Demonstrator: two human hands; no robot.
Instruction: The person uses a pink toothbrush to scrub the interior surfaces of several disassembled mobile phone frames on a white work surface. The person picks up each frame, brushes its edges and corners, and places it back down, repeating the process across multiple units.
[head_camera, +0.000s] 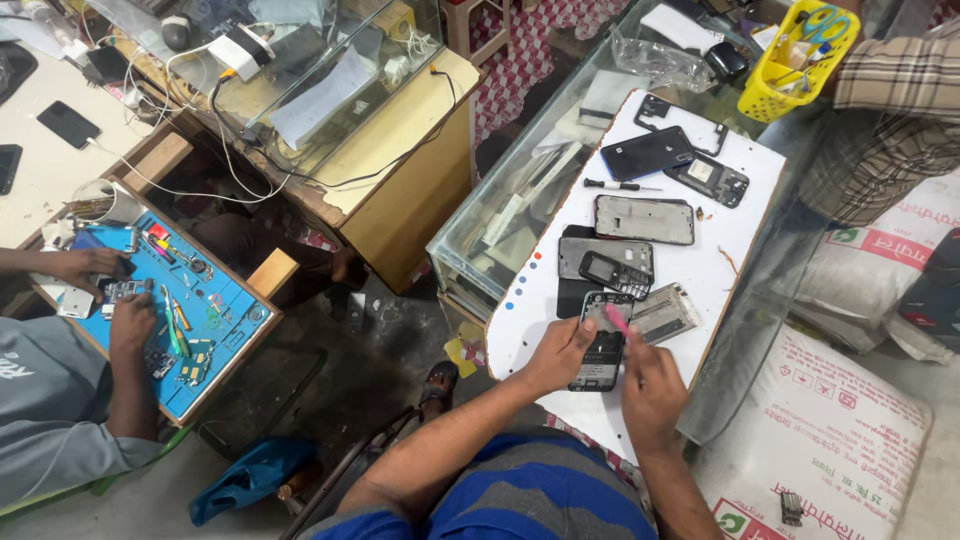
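Your left hand pins the opened phone flat on the table, grip clamped, so your right hand, pinching a pink pick, can pry.

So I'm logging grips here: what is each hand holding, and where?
Left hand grips the opened phone by its left edge; right hand pinches a pink tool at its lower end.
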